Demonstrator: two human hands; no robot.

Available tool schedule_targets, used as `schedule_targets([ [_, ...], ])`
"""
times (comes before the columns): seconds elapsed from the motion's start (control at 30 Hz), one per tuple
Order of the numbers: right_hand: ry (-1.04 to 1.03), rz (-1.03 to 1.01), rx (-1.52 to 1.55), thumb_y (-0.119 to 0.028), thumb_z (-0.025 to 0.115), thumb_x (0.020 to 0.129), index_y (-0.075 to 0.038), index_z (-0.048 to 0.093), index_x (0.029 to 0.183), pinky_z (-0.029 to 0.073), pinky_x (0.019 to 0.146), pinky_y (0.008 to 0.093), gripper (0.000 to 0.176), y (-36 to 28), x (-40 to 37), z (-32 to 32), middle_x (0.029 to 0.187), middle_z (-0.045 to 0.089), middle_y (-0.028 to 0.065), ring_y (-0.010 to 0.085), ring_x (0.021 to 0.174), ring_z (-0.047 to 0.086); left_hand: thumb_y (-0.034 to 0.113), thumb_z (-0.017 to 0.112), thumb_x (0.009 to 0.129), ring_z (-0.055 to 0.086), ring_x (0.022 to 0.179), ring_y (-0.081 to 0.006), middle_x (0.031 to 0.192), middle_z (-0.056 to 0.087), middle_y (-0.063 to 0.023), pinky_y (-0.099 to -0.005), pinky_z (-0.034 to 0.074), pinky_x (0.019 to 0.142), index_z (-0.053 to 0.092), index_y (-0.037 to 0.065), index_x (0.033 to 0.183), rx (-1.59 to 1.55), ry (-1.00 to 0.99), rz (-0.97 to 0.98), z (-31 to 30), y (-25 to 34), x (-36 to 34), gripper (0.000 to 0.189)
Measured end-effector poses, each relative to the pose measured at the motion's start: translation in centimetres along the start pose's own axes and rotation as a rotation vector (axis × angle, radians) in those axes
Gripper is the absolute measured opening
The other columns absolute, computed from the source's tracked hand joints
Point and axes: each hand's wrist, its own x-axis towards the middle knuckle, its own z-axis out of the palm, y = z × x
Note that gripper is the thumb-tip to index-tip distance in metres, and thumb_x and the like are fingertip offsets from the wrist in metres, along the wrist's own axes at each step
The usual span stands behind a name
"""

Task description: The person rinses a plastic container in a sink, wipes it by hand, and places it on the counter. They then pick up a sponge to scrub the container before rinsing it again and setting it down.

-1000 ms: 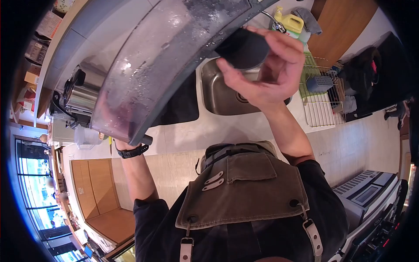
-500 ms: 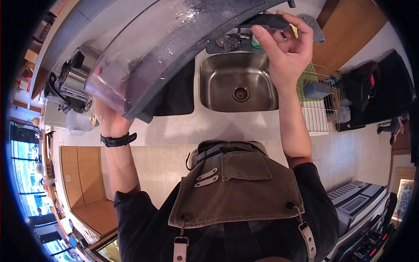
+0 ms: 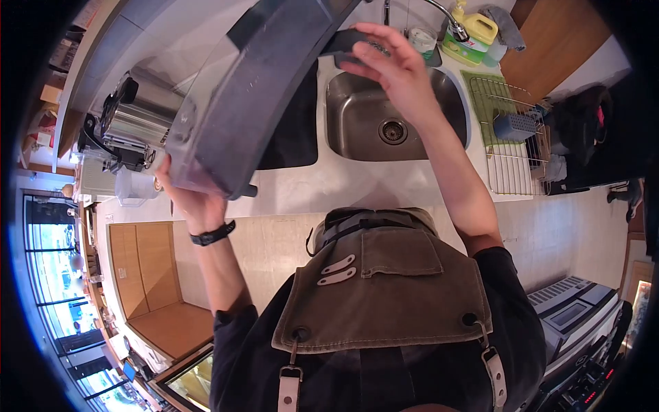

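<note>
At ten o'clock we have a shiny metal pot [image 3: 144,117]; at nine, our left hand [image 3: 195,202], fingers clamped on the lower end of the grey translucent container [image 3: 257,103]. That container slants up through eleven! At one, over the steel sink [image 3: 353,127], our right hand [image 3: 398,72] has its fingers clamped round the dark handle [image 3: 343,43]. At two, a wire rack [image 3: 508,141].
</note>
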Motion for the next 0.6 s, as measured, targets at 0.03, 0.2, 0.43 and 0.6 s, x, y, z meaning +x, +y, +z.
schedule_targets([
  [0.03, 0.029, 0.026, 0.029, -0.005, 0.064, 0.098, 0.001, 0.048, 0.141, 0.058, 0.101, 0.0352, 0.046, 1.4, 0.4, 0.1, 0.137, 0.052, 0.0195, 0.0230, 0.114, 0.066, 0.042, 0.053, 0.095, 0.057, 0.126, -0.0300, 0.139, 0.060, -0.0122, -0.0460, 0.045, 0.108, 0.056, 0.005, 0.136, -0.001, 0.029, 0.021, 0.3, -0.7, -0.6, 0.056],
  [0.2, 0.080, 0.320, 0.329, 0.001, 0.059, 0.098, 0.000, 0.049, 0.141, 0.056, 0.105, 0.0435, 0.044, 8.6, 1.6, -2.0, 0.127, 0.057, 0.0129, 0.0291, 0.110, 0.068, 0.040, 0.056, 0.092, 0.055, 0.128, -0.0289, 0.134, 0.061, -0.0099, -0.0496, 0.045, 0.105, 0.057, 0.008, 0.131, 0.067, 0.225, 0.280, -3.0, -5.3, -0.1, 0.051],
  [0.43, 0.179, 0.557, 0.442, 0.009, 0.050, 0.096, 0.008, 0.039, 0.143, 0.054, 0.108, 0.0462, 0.049, 15.6, 0.8, -2.8, 0.117, 0.059, 0.0169, 0.0383, 0.120, 0.063, 0.038, 0.057, 0.088, 0.048, 0.132, -0.0292, 0.143, 0.049, -0.0062, -0.0522, 0.043, 0.105, 0.048, 0.015, 0.140, 0.146, 0.273, 0.472, -8.5, -10.3, 1.8, 0.057],
  [0.6, 0.211, 0.618, 0.332, 0.007, 0.053, 0.096, 0.007, 0.032, 0.150, 0.057, 0.103, 0.0427, 0.058, 20.7, 1.6, -3.1, 0.123, 0.053, 0.0214, 0.0357, 0.113, 0.065, 0.032, 0.060, 0.086, 0.044, 0.132, -0.0301, 0.146, 0.042, -0.0085, -0.0507, 0.038, 0.110, 0.036, 0.018, 0.147, 0.179, 0.423, 0.601, -8.4, -13.2, 2.5, 0.067],
])
